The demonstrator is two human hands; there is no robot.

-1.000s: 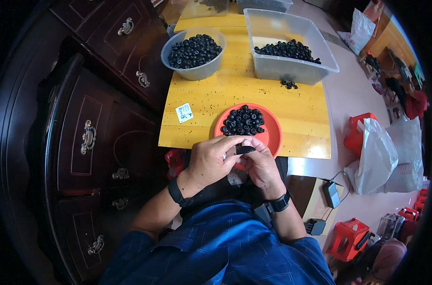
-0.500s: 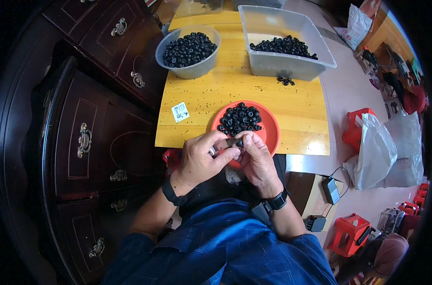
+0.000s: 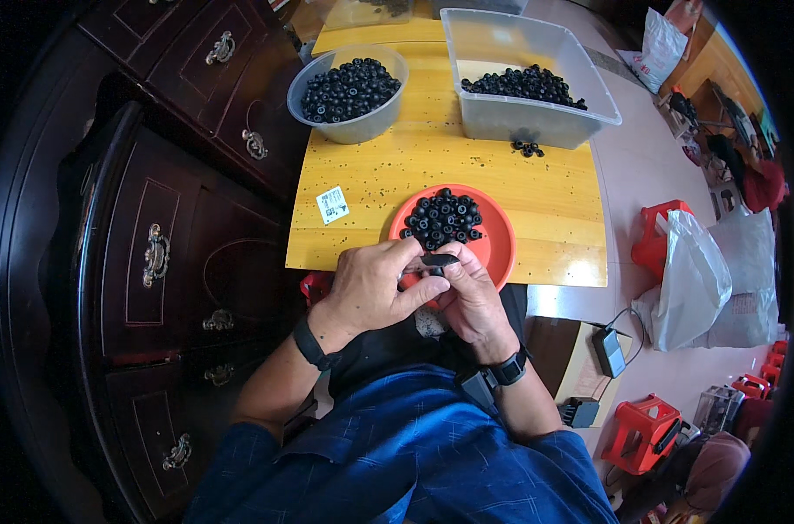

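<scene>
My left hand (image 3: 371,284) is closed, thumb and fingers meeting my right hand over the near edge of a red-orange round plate (image 3: 499,247). From its fingers juts a thin, dark, blade-like piece (image 3: 439,260); the rest of it is hidden. My right hand (image 3: 474,297) pinches a small black round part (image 3: 436,272), mostly covered by the fingers and the blade-like piece. A pile of similar black, hollow-looking round parts (image 3: 442,218) lies on the plate just beyond my fingertips.
On the yellow table (image 3: 554,210) stand a round clear tub (image 3: 362,131) and a rectangular clear bin (image 3: 536,127), both holding black parts. A few loose parts (image 3: 528,148) and a white label (image 3: 332,205) lie there too. Dark wooden drawers (image 3: 135,262) line the left; red stools (image 3: 641,432) stand right.
The blade-like piece between my hands has turned and now lies across the small black part, its dark side showing. My hands have otherwise kept their place over the plate.
</scene>
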